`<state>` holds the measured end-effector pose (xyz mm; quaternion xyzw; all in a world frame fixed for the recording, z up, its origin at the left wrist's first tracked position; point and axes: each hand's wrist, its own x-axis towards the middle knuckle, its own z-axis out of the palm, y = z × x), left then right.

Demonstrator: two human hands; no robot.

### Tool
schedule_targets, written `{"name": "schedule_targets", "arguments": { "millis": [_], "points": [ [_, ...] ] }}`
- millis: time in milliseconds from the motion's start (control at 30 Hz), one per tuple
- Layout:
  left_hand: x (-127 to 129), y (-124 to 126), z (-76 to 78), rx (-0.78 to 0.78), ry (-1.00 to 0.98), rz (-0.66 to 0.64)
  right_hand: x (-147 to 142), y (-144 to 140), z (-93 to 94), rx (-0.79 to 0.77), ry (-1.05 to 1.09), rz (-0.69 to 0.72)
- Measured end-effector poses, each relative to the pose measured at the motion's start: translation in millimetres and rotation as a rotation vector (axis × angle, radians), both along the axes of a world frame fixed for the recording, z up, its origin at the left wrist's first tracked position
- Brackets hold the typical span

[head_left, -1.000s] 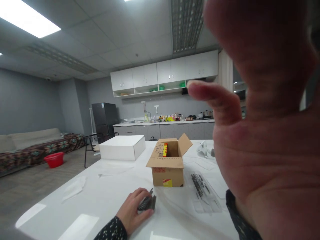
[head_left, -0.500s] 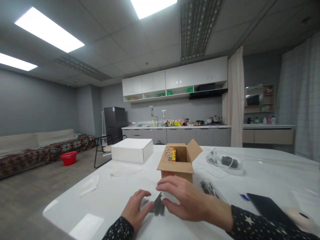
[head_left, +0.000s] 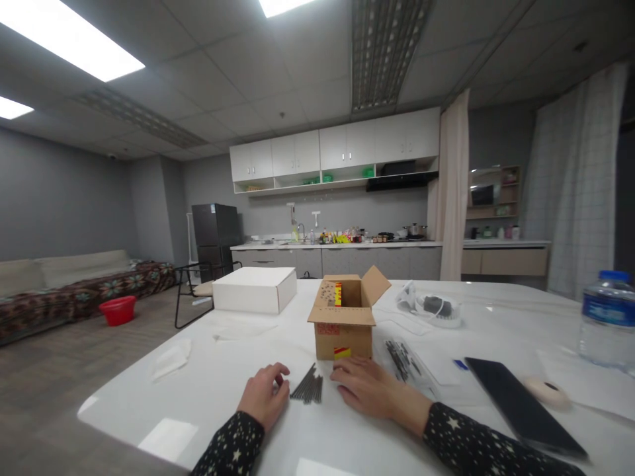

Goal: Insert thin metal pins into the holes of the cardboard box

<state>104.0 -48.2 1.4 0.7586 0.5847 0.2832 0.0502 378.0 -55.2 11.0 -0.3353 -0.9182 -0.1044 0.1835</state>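
Observation:
A small fan of thin dark grey rods (head_left: 308, 385) lies on the white table between my two hands. My left hand (head_left: 266, 395) rests just left of the rods, its fingers loosely curved, thumb apart from the index finger, nothing visible in it. To their right, my right hand (head_left: 366, 387) lies palm down, fingers stretched out, in front of an open cardboard box (head_left: 346, 337). The right fingertips come near the rods without covering them. Right of the box, a clear plastic bag (head_left: 409, 362) contains more dark slender pieces.
A white box (head_left: 254, 289) stands behind on the left, with a crumpled tissue (head_left: 172, 359) nearer the left edge. To the right are a white cable and device (head_left: 437, 309), a black tablet-like slab (head_left: 520, 403), a beige rounded object (head_left: 546, 392) and a water bottle (head_left: 609, 317).
Both hands have drawn apart from the rods, which now show more fully. The view has shifted to the right, bringing the water bottle into sight.

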Motion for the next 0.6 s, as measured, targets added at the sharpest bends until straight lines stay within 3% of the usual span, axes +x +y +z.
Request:
{"name": "schedule_targets", "arguments": {
  "millis": [333,600],
  "points": [
    [-6,-21,3.5,-0.041,0.012,-0.055,-13,-6,1.4,0.036,0.022,-0.11],
    [-11,-19,-6.5,-0.035,0.035,-0.103,-20,-8,-3.9,-0.033,-0.001,-0.137]
  ]
}}
